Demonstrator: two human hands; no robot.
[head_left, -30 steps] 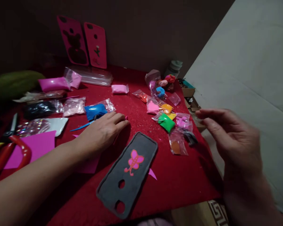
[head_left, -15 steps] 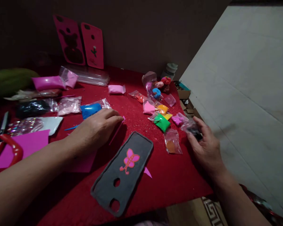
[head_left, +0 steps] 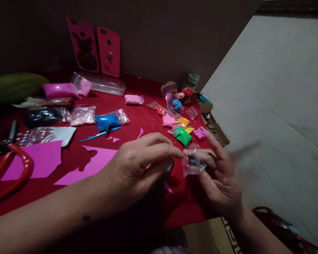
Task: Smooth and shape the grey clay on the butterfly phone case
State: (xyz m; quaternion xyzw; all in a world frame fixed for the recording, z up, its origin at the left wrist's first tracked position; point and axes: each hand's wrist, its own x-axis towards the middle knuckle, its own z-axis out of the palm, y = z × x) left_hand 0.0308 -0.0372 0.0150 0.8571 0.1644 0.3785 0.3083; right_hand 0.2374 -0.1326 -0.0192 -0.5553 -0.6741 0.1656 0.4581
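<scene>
Right hand [head_left: 222,181], part-closed, pinches a small clear bag [head_left: 187,170] over the near-right surface [head_left: 187,208], seemingly to steady it; left hand [head_left: 144,162] half-curled just beside, any hold unclear.

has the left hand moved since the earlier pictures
Yes. Judged against the blue packet, the left hand has shifted rightward, now close to the clear bag held in the right hand.
</scene>
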